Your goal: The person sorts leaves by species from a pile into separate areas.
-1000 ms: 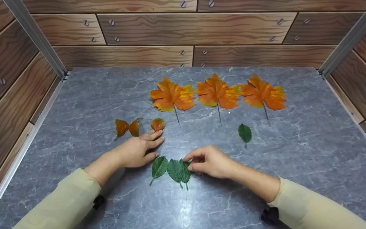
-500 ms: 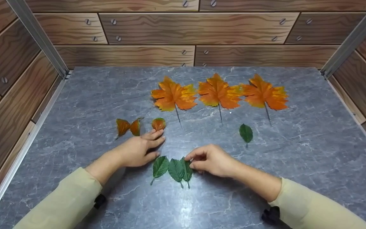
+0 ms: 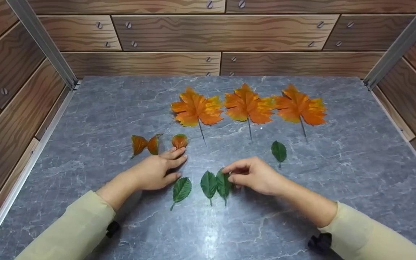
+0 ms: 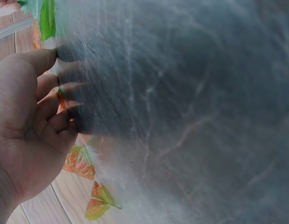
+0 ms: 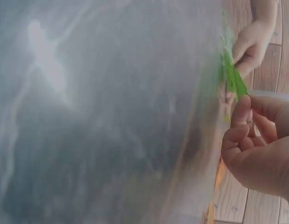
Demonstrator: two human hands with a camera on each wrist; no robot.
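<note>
My right hand (image 3: pixel 256 177) pinches the edge of a green leaf (image 3: pixel 223 185) between thumb and fingers; the right wrist view shows the same green leaf (image 5: pixel 234 79) at the fingertips. A second green leaf (image 3: pixel 208 184) touches or slightly overlaps it on the left. Flat on the table, my left hand (image 3: pixel 154 171) has extended fingers, their tips at the lower edge of a small orange-brown leaf (image 3: pixel 179 141). Close to the left thumb lies another green leaf (image 3: pixel 182 189), apart from the other two.
Three orange maple leaves (image 3: pixel 247 104) lie in a row toward the back of the grey marbled table (image 3: pixel 103 108). Two curled orange-brown leaves (image 3: pixel 146 145) lie left of centre. A lone green leaf (image 3: pixel 278 151) is at the right. Wood-patterned walls (image 3: pixel 222 32) enclose the table.
My right hand has moved right and slightly away from me, and two green leaves have shifted with it. The gap to the leftmost green leaf has widened. My left hand stays put.
</note>
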